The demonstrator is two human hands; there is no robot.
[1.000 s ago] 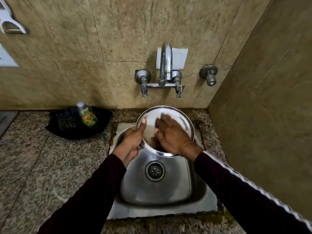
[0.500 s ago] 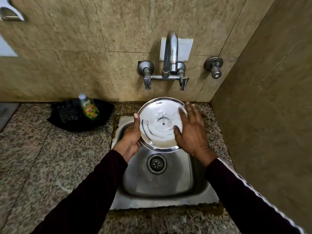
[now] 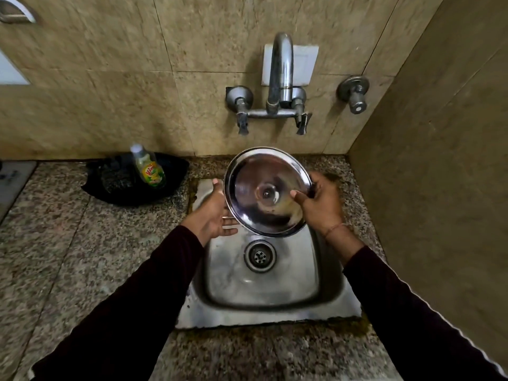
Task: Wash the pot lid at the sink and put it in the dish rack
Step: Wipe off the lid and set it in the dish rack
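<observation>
The right hand [image 3: 320,203] has its fingers [image 3: 298,196] curled around the right edge of the pot lid [image 3: 261,185], thumb on the near face, gripping it. The left hand [image 3: 215,215] is open, palm up and fingers spread; it sits against the lid's lower left rim, seemingly propping it rather than clasping it, though the lid hides the exact contact. The lid is a round steel one, tilted up on edge with its knobbed face toward the person, held in the air over the back of the sink [image 3: 264,281], above the drain [image 3: 259,255] and below the tap [image 3: 280,75]. No water is visibly running. Both arms wear dark sleeves. To the left, on the speckled stone tabletop [image 3: 68,257], a small bottle of dish soap [image 3: 147,166] stands in a black tray [image 3: 176,171] near the tiled wall.
</observation>
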